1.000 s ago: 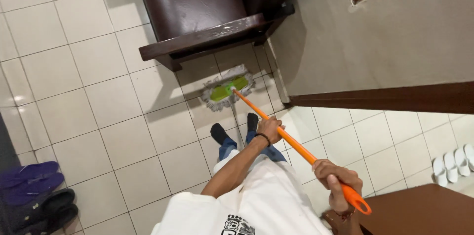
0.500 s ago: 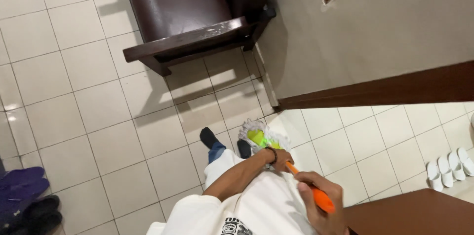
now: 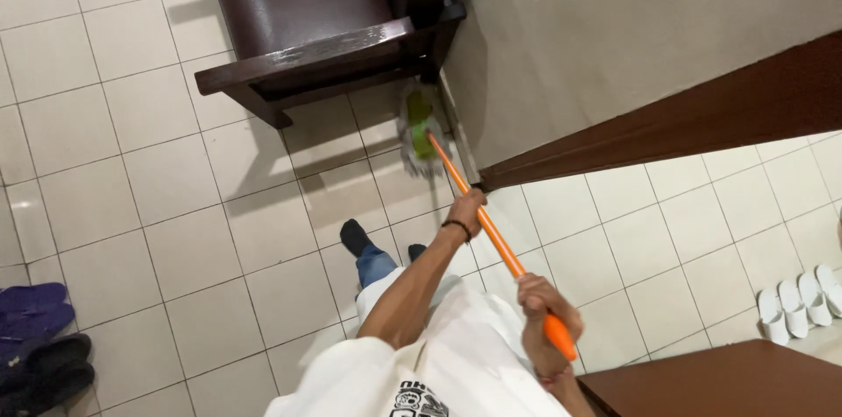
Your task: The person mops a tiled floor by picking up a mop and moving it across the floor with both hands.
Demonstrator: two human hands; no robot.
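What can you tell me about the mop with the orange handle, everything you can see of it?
The mop has a long, straight orange handle, smooth like plastic or coated metal, ending in a thicker orange grip. Its head is green with pale, blurred strands, lying on the white tiled floor beside the wall's base, just in front of the dark brown chair. The handle slants up from there. The left hand holds it midway, the right hand near the top grip.
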